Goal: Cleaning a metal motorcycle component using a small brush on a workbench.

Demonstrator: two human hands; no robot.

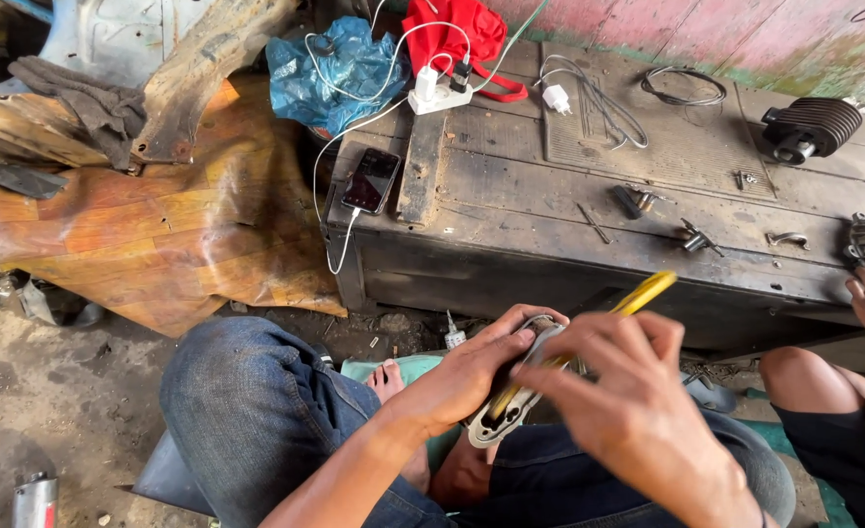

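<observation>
Wooden bench [569,196] near hands; phone [371,181] seemingly charging.

A flat grey metal part [511,406] with a rounded outline and dark openings sits gripped in the left hand [467,376], its lower edge jutting below the fingers, tilted toward the lap. A yellow-handled tool [638,295] lies slanted across it under the right hand [628,391], its handle end sticking out above the knuckles.

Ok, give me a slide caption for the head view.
Left hand steadies a metal part while right hand works it with a yellow-handled tool.
</observation>
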